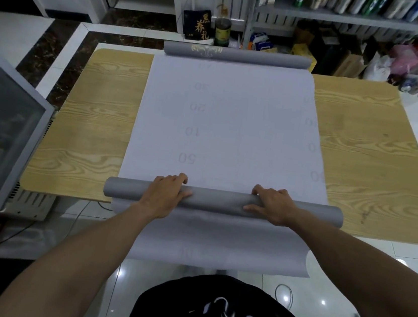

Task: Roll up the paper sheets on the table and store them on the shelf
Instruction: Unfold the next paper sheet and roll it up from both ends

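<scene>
- The paper sheet (230,124) lies along the counter's (87,130) middle, with a roll (221,202) across it at the counter's near edge.
- Your left hand (167,192) and right hand (273,205) grasp that roll, fingers (173,179) curled over it.
- A second roll (236,55) lies at the counter's far edge.

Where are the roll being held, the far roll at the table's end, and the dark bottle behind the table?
near roll (220,199): head view, its bare middle stretch.
far roll (254,57): head view, its grey side, right of centre.
dark bottle (222,32): head view, its label.
</scene>
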Demonstrator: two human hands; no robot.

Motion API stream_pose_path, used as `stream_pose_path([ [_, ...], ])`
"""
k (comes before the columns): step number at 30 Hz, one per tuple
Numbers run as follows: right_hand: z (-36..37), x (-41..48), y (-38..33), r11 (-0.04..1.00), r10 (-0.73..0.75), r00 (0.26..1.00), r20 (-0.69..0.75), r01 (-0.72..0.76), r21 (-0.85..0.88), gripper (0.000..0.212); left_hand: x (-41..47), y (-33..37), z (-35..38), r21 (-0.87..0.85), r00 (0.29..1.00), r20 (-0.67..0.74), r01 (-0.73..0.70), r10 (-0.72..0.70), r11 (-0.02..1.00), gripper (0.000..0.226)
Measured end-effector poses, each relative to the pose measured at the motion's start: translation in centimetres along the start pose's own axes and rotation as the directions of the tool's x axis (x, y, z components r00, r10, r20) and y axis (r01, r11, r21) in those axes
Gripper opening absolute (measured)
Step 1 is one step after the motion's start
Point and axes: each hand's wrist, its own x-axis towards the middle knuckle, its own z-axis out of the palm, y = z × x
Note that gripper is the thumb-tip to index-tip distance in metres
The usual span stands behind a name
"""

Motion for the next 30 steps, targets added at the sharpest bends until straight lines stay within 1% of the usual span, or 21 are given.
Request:
stream_pose_path([
  [3,0.7,0.0,0.3,0.999,0.015,0.997,-0.074,-0.017,-0.031,0.058,-0.4,-0.3,0.7,0.014,0.996,-0.033,-0.088,0.088,0.996,0.05],
  [5,1.0,0.0,0.4,0.999,0.001,0.998,-0.064,-0.004,-0.049,0.067,-0.5,-0.5,1.0,0.027,0.993,-0.022,-0.113,0.113,0.993,0.058],
  [7,1.2,-0.2,0.5,0.998,-0.027,0.999,-0.04,0.024,-0.066,0.08,-0.5,-0.3,0.9,0.031,0.995,-0.012,-0.098,0.098,0.995,0.055],
  [8,1.2,-0.2,0.5,0.999,-0.025,0.999,-0.036,0.023,-0.044,0.083,-0.4,-0.2,0.9,0.034,0.995,-0.014,-0.099,0.099,0.995,0.053],
  [9,1.1,-0.3,0.5,1.0,-0.011,0.999,-0.037,0.011,0.003,0.083,-0.3,-0.1,0.8,0.025,0.995,-0.015,-0.093,0.094,0.995,0.054],
  [11,0.5,-0.3,0.5,0.996,0.024,0.999,-0.028,-0.021,0.083,0.07,-0.3,0.2,0.3,-0.042,1.0,-0.011,-0.024,0.024,0.999,0.057],
  [12,0.1,-0.3,0.5,0.997,0.021,1.0,-0.017,-0.019,0.075,0.063,-0.2,0.2,0.1,-0.057,1.0,-0.006,0.004,-0.004,0.998,0.053],
  [14,-0.1,-0.3,0.5,1.0,0.007,1.0,-0.017,-0.006,0.018,0.055,0.0,0.3,0.1,0.006,1.0,0.018,-0.011,0.011,1.0,0.041],
  [15,0.1,-0.2,0.6,1.0,0.001,1.0,-0.029,-0.001,-0.005,0.055,0.2,0.3,0.3,0.026,1.0,0.016,-0.021,0.02,0.999,0.038],
  [17,0.2,0.0,0.7,0.999,-0.008,0.999,-0.053,0.006,-0.035,0.056,0.6,0.0,0.6,0.022,0.999,-0.037,-0.032,0.033,0.999,0.034],
  [19,0.3,0.1,0.8,0.999,-0.023,0.999,-0.035,0.022,-0.049,0.061,0.6,-0.4,0.9,0.038,0.995,-0.091,-0.035,0.039,0.999,0.036],
  [20,0.3,0.0,0.8,0.998,-0.032,0.999,-0.019,0.031,-0.05,0.064,0.4,-0.6,1.1,0.059,0.995,-0.092,-0.043,0.048,0.997,0.04],
  [22,0.3,-0.1,0.9,0.999,-0.043,0.999,-0.009,0.043,-0.022,0.068,0.0,-0.8,1.3,0.093,0.994,-0.083,-0.062,0.069,0.994,0.053],
  [23,0.3,-0.2,0.9,0.999,-0.034,0.999,-0.027,0.034,0.015,0.067,-0.2,-0.7,1.3,0.089,0.995,-0.077,-0.056,0.063,0.994,0.058],
  [25,0.0,-0.2,0.6,0.997,0.001,0.998,-0.07,0.005,0.078,0.061,-0.2,-0.3,1.0,0.046,0.997,-0.075,-0.006,0.009,0.999,0.056],
  [27,-0.5,0.0,0.4,0.997,0.018,0.998,-0.058,-0.014,0.071,0.057,-0.1,-0.1,0.6,0.009,0.999,-0.041,0.024,-0.024,1.0,0.051],
  [30,-0.8,0.4,0.5,0.999,0.034,0.999,-0.004,-0.034,0.038,0.054,-0.4,-0.3,0.8,0.047,0.998,0.011,-0.055,0.055,0.997,0.058],
])
